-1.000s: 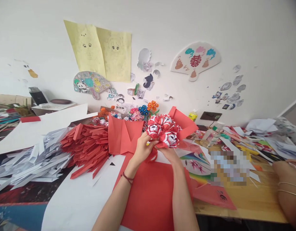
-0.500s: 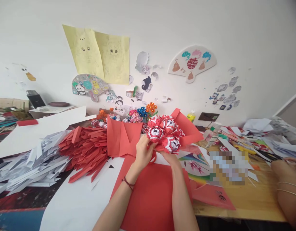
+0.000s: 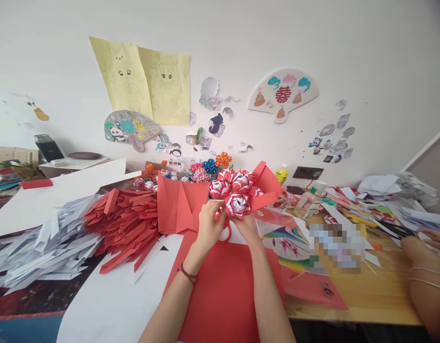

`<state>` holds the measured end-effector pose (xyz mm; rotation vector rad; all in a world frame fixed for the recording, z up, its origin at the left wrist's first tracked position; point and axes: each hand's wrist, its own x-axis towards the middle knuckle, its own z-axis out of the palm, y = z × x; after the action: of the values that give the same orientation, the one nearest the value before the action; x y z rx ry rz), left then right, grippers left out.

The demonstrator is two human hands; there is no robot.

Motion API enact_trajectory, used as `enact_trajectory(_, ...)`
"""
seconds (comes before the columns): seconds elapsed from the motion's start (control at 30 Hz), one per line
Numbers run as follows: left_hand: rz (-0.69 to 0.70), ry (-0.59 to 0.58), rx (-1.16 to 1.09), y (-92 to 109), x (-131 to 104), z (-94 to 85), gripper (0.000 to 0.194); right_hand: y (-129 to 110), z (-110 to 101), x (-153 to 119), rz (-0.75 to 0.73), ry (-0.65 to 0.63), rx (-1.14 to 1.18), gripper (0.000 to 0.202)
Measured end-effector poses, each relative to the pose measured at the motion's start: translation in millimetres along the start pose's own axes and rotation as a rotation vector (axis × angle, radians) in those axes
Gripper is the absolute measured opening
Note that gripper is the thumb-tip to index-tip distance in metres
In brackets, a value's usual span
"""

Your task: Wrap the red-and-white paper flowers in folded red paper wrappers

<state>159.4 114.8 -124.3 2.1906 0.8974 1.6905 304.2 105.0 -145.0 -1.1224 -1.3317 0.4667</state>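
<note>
Both my hands hold a bouquet of red-and-white folded paper flowers [image 3: 237,205] above the table's middle. My left hand [image 3: 210,221] has thumb and fingers closed at the bouquet's left underside. From below, my right hand [image 3: 245,228] grips it, its fingers mostly hidden behind the blooms. Red wrapping paper [image 3: 268,183] rises on the bouquet's right side. A red loop [image 3: 226,233] shows between my wrists; what it belongs to I cannot make out. Beneath my forearms lies a large red paper sheet [image 3: 223,286]. A creased red sheet [image 3: 180,202] stands left of my left hand.
Piles of folded red strips [image 3: 123,224] and white strips [image 3: 58,247] lie to the left. Small craft flowers [image 3: 209,166] stand by the wall. At right are a clear bottle [image 3: 307,202], scattered paper scraps and another person's hand [image 3: 418,245].
The bouquet has turned and tilted in my hands, its blooms shifting left and its red wrapping moving inward. At right, the other person's hand now has white paper by its fingers.
</note>
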Motion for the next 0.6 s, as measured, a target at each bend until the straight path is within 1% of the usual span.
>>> enact_trajectory(0.07, -0.012, 0.046, 0.017, 4.7, -2.7, -1.0, 0.011, 4.0, 0.9, 1.0, -0.008, 0.005, -0.019, 0.020)
enact_trajectory(0.17, 0.055, 0.157, 0.088, 13.0, -9.4, 1.3, 0.008, 8.0, 3.2, 1.5, -0.006, 0.032, -0.050, 0.024)
enact_trajectory(0.23, 0.103, 0.207, 0.114, 19.4, -12.5, 4.8, 0.011, 9.3, 5.2, 1.3, -0.007, 0.054, -0.085, 0.025)
enact_trajectory(0.33, 0.103, 0.281, 0.119, 29.4, -12.1, 10.6, 0.019, 10.7, 8.1, 0.6, -0.017, 0.082, -0.149, 0.022)
enact_trajectory(0.4, 0.053, 0.290, 0.065, 34.5, -9.8, 14.2, 0.019, 11.9, 9.5, 0.0, -0.031, 0.090, -0.182, 0.020)
enact_trajectory(0.47, -0.030, 0.269, -0.046, 36.3, -7.4, 17.2, 0.016, 13.2, 10.6, -0.5, -0.042, 0.093, -0.200, 0.020)
enact_trajectory(0.6, -0.194, 0.233, -0.297, 29.6, -4.5, 20.4, 0.017, 14.2, 11.6, -0.8, -0.040, 0.095, -0.217, 0.022)
